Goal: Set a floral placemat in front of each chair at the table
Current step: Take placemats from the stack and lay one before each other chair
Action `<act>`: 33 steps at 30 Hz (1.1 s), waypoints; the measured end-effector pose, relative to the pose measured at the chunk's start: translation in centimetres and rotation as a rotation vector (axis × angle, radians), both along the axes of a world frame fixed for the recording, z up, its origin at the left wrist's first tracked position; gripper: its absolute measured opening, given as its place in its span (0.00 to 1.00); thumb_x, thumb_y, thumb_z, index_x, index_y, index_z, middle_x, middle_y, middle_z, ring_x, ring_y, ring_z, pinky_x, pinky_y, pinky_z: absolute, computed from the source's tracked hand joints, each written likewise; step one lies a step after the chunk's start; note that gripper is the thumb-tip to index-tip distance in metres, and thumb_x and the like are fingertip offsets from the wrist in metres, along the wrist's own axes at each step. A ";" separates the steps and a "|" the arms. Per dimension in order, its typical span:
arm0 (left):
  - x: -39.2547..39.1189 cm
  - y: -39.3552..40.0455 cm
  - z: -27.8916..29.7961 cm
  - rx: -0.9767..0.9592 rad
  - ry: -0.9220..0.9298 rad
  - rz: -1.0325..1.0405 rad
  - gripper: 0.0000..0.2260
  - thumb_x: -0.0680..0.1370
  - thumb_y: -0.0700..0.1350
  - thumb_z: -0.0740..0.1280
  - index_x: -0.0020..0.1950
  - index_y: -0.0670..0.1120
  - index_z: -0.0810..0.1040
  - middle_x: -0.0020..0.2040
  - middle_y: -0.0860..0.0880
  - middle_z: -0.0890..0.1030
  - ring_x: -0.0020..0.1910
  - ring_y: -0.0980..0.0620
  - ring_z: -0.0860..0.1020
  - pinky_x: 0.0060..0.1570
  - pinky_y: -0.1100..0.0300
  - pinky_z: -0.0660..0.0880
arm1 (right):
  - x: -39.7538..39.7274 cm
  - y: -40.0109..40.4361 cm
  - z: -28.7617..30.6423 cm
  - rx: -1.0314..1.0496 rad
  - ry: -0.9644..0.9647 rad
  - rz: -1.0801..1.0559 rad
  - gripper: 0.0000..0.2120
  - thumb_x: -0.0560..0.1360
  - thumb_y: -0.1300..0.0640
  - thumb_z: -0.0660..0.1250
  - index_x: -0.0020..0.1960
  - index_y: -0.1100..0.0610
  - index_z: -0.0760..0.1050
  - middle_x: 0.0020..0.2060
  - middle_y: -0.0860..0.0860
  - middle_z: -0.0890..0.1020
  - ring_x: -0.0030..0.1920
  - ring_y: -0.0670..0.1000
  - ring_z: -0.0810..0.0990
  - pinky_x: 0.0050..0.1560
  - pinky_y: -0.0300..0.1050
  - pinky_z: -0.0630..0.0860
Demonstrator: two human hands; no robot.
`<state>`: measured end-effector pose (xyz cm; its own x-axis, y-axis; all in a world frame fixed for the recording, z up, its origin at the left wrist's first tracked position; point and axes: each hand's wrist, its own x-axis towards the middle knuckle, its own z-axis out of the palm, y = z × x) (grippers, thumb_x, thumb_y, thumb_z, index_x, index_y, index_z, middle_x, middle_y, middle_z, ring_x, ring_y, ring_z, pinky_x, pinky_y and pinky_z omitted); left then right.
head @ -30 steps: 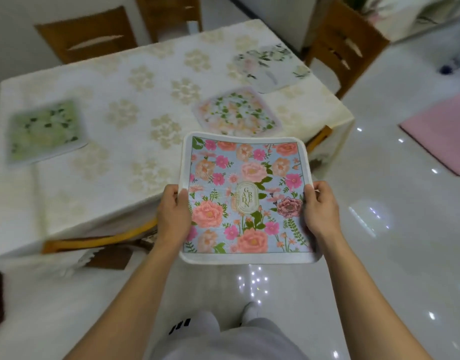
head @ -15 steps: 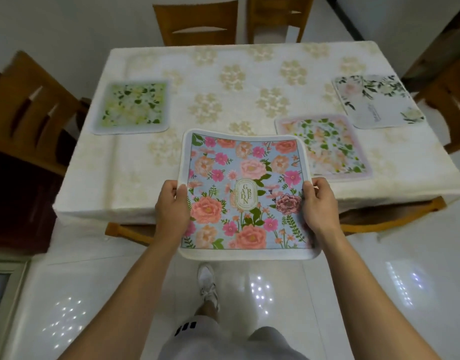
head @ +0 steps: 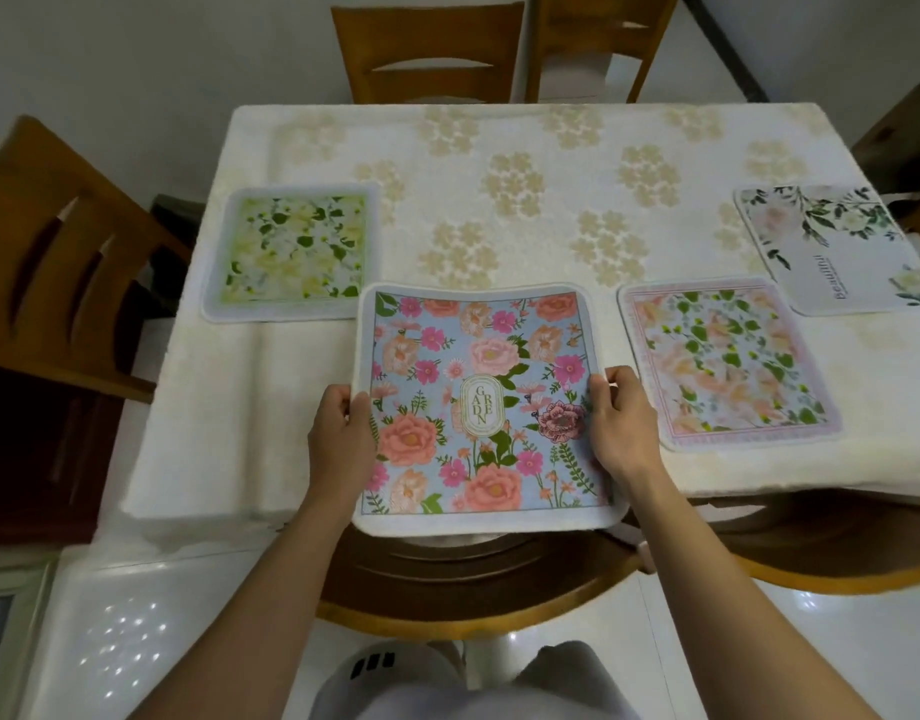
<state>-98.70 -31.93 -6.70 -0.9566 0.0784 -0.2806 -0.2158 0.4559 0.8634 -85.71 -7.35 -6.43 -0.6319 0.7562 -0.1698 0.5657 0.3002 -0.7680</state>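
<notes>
I hold a blue placemat with pink and peach flowers (head: 478, 397) over the near edge of the table (head: 499, 200). My left hand (head: 338, 433) grips its left edge and my right hand (head: 621, 418) grips its right edge. Its near edge hangs past the table edge, above a wooden chair (head: 463, 584) pushed in below. A green and yellow placemat (head: 291, 254) lies at the table's left side. To the right of the blue one lies a pink-bordered placemat (head: 723, 361), and a white leafy placemat (head: 837, 246) sits at the right end.
Two wooden chairs (head: 432, 49) (head: 598, 39) stand at the far side. Another chair (head: 58, 262) is at the left end, and a further chair back (head: 832, 558) shows at the near right. The floor is glossy white tile.
My view has come closer and squared up to the table's near side. The blue placemat, held in both hands throughout, has moved forward over the table's near edge.
</notes>
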 end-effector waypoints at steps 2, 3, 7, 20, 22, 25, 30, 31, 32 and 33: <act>-1.1 0.1 -1.0 0.012 -0.030 0.014 0.10 0.83 0.46 0.58 0.42 0.49 0.69 0.39 0.50 0.78 0.31 0.63 0.79 0.22 0.71 0.69 | -1.1 0.1 -1.1 -0.001 -0.022 0.003 0.12 0.84 0.49 0.55 0.50 0.58 0.68 0.38 0.48 0.77 0.38 0.49 0.78 0.33 0.47 0.72; -1.5 0.1 -1.6 0.007 -0.048 0.014 0.10 0.83 0.47 0.58 0.43 0.49 0.69 0.40 0.50 0.78 0.30 0.64 0.79 0.22 0.71 0.69 | -1.5 0.2 -1.6 -0.005 -0.038 0.008 0.12 0.84 0.49 0.55 0.50 0.57 0.68 0.38 0.47 0.77 0.37 0.48 0.77 0.32 0.45 0.71; -3.0 0.5 -4.2 -0.037 -0.102 0.019 0.07 0.83 0.47 0.60 0.47 0.47 0.73 0.43 0.49 0.79 0.35 0.56 0.80 0.28 0.64 0.73 | -2.9 0.9 -4.1 -0.041 -0.104 0.047 0.12 0.84 0.49 0.55 0.52 0.58 0.69 0.38 0.47 0.77 0.37 0.47 0.77 0.34 0.45 0.72; -6.2 1.2 -9.9 -0.179 -0.142 0.026 0.07 0.82 0.44 0.62 0.50 0.43 0.78 0.43 0.49 0.80 0.42 0.48 0.79 0.40 0.57 0.73 | -6.8 3.1 -9.6 -0.043 -0.284 0.096 0.11 0.83 0.52 0.59 0.51 0.59 0.73 0.45 0.54 0.80 0.44 0.55 0.77 0.42 0.47 0.72; -6.5 1.1 -10.1 -0.227 -0.110 0.009 0.06 0.81 0.44 0.64 0.49 0.44 0.78 0.42 0.50 0.81 0.41 0.50 0.79 0.42 0.57 0.74 | -7.0 3.4 -10.1 -0.018 -0.304 0.087 0.12 0.82 0.52 0.61 0.52 0.61 0.76 0.47 0.57 0.81 0.44 0.54 0.76 0.43 0.46 0.70; -7.1 1.0 -10.1 -0.282 -0.065 -0.015 0.05 0.79 0.46 0.67 0.51 0.45 0.78 0.43 0.51 0.81 0.38 0.57 0.78 0.36 0.63 0.72 | -7.4 3.7 -10.4 -0.008 -0.301 0.049 0.12 0.81 0.53 0.64 0.55 0.61 0.77 0.49 0.56 0.83 0.44 0.52 0.75 0.45 0.44 0.70; -8.0 1.0 -9.8 -0.360 -0.014 -0.065 0.10 0.77 0.48 0.72 0.51 0.45 0.75 0.38 0.54 0.76 0.34 0.63 0.73 0.32 0.70 0.65 | -7.4 3.7 -10.8 -0.007 -0.302 0.027 0.12 0.80 0.53 0.66 0.58 0.60 0.76 0.51 0.57 0.84 0.50 0.58 0.81 0.46 0.45 0.72; -8.1 1.0 -9.8 -0.364 -0.012 -0.074 0.11 0.76 0.49 0.72 0.51 0.45 0.75 0.38 0.54 0.76 0.34 0.61 0.74 0.32 0.69 0.65 | -7.4 3.7 -10.8 -0.005 -0.303 0.023 0.12 0.80 0.53 0.66 0.58 0.60 0.76 0.51 0.57 0.84 0.50 0.58 0.81 0.46 0.45 0.73; -8.1 0.9 -9.8 -0.366 -0.009 -0.084 0.12 0.75 0.50 0.73 0.50 0.44 0.75 0.38 0.53 0.77 0.35 0.58 0.75 0.32 0.68 0.66 | -7.5 3.7 -10.9 -0.003 -0.304 0.018 0.12 0.80 0.52 0.66 0.58 0.60 0.76 0.51 0.57 0.84 0.50 0.58 0.81 0.46 0.45 0.73; -8.2 0.9 -9.8 -0.366 -0.003 -0.093 0.13 0.75 0.51 0.74 0.49 0.44 0.75 0.39 0.51 0.78 0.36 0.53 0.77 0.34 0.67 0.67 | -7.6 3.7 -11.0 0.001 -0.305 0.015 0.13 0.79 0.52 0.67 0.58 0.60 0.76 0.51 0.57 0.84 0.49 0.57 0.81 0.46 0.45 0.73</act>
